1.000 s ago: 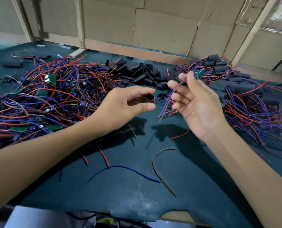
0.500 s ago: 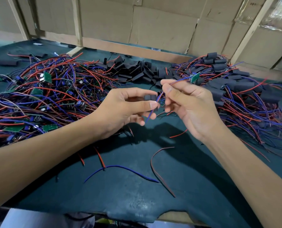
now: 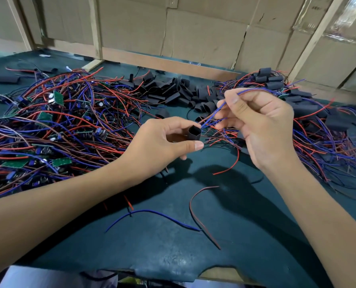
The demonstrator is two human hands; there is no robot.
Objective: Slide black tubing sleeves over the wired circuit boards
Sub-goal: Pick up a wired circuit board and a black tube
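My left hand (image 3: 162, 142) grips a short black tubing sleeve (image 3: 192, 133) between thumb and fingers, its open end facing right. My right hand (image 3: 262, 125) pinches the blue and red wires (image 3: 218, 110) of a circuit board, and their free ends point down at the sleeve's mouth. The board itself is mostly hidden behind my right hand. A heap of bare green boards with red and blue wires (image 3: 54, 125) lies on the left. A pile of loose black sleeves (image 3: 173, 90) lies at the back centre.
Sleeved boards with wires (image 3: 310, 113) are piled on the right. Loose blue (image 3: 152, 215) and red (image 3: 202, 217) wire scraps lie on the dark green mat (image 3: 173, 246) in front of me. A cardboard and wood-frame wall (image 3: 193, 38) stands behind the table.
My right hand has lifted the wires and turned their ends down toward the sleeve. My left hand has tilted the sleeve so its open mouth shows.
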